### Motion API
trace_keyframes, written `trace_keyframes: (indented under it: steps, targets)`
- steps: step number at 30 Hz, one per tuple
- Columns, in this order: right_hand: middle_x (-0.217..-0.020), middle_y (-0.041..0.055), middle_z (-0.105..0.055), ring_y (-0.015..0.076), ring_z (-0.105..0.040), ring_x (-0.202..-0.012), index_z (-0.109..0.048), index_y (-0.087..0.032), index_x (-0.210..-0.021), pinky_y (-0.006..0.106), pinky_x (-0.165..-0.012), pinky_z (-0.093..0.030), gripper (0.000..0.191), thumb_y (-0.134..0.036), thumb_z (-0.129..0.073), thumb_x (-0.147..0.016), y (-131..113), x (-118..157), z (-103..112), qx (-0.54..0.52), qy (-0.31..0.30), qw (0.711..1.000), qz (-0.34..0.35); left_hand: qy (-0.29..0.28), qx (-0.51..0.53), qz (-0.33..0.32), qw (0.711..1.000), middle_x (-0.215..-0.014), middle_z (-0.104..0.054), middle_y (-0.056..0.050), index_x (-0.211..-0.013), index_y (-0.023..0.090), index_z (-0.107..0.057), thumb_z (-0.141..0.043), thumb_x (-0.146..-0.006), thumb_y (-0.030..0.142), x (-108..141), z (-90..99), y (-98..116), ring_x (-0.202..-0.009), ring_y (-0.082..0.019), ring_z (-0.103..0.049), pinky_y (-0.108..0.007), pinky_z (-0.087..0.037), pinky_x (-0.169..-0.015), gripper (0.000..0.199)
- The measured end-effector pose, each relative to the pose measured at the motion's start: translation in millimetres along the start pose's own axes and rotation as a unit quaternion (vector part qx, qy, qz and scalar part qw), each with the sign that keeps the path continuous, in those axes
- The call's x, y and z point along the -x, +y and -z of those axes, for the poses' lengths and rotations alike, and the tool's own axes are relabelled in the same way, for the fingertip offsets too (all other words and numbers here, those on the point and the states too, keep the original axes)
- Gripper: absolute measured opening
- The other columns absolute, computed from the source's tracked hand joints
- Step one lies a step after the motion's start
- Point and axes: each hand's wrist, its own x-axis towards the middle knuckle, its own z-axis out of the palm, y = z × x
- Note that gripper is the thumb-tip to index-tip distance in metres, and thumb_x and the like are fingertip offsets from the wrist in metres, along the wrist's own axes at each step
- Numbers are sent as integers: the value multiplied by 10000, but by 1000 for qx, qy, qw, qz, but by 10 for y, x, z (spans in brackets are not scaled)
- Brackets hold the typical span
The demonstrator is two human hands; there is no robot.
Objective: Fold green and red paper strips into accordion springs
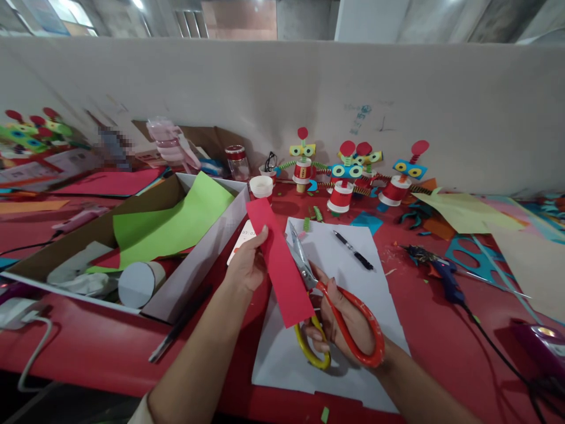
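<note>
Right hand nearest — gripping scissors, blades beside the red strip. Left hand pinches strip, thumb on top; it spans between the 2 hands. Judged best: strip taut, thumb clear of blades. Strip: smooth, flat, long rectangle. Scissors: metal blades, rounded loops. Below right hand — white paper.

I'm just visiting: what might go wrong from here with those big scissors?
The left hand grips the flat red paper strip near the metal blades of the orange-and-yellow-handled scissors, so a slip might nick it.

The strip is held up without backing, so it could bend and any cut might wander.

The dark blue glue gun lies nearby; if hot, which I can't tell, it could burn the right hand.
</note>
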Motion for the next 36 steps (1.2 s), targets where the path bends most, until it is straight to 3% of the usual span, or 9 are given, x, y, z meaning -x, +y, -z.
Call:
trace_keyframes:
  steps: [5,11,18,23,30,33,36]
  targets:
    - [-671,-27,-537,110,-448,-504,-258,-363,-1444,212,-428,-362,622,-609,-417,-895,10,5,-1,-9,-4,1000,-7,-19,4,1,1000,-738,-727,-40,-862,144,-674,-651,-781,141,-26,19,9,-598,-153,-671,-246,-571,-585,84]
    - [-609,-37,-528,110,-469,-459,-201,-336,-1469,221,-423,-391,590,-568,-331,-942,32,3,-3,12,-11,1000,14,-16,-19,17,1000,-632,-701,-32,-749,131,-671,-667,-757,107,26,-11,-20,-516,-132,-639,-205,-535,-497,26]
    - [-543,-46,-539,117,-476,-393,-149,-323,-1485,231,-404,-414,616,-573,-308,-946,48,-22,48,28,-18,999,25,-4,-35,21,999,-633,-709,-39,-728,123,-675,-623,-775,80,74,-54,-43,-523,-137,-647,-220,-553,-524,83]
    - [-586,-38,-546,101,-452,-414,-163,-323,-1484,225,-419,-402,615,-573,-318,-943,50,-1,31,7,-13,1000,18,15,-15,7,1000,-668,-722,-42,-815,128,-684,-621,-781,82,42,-37,-38,-545,-147,-664,-224,-550,-509,85]
    - [-589,-37,-542,104,-467,-426,-187,-313,-1482,224,-418,-400,636,-585,-349,-930,47,19,11,14,-3,1000,13,32,-26,34,999,-592,-692,-32,-768,126,-658,-630,-775,72,48,-24,-4,-458,-146,-627,-233,-528,-478,61]
    - [-643,-25,-583,105,-484,-405,-200,-323,-1480,243,-419,-421,623,-578,-354,-933,41,10,21,30,7,999,26,7,-61,81,995,-558,-676,-38,-747,123,-646,-632,-781,93,78,-32,-33,-428,-159,-612,-253,-515,-451,48]
    - [-773,1,-634,111,-529,-457,-223,-361,-1467,248,-440,-441,607,-576,-385,-924,31,0,27,37,30,999,26,-15,-54,79,995,-612,-700,-44,-755,121,-649,-628,-774,74,85,-28,-56,-478,-162,-641,-257,-541,-499,55]
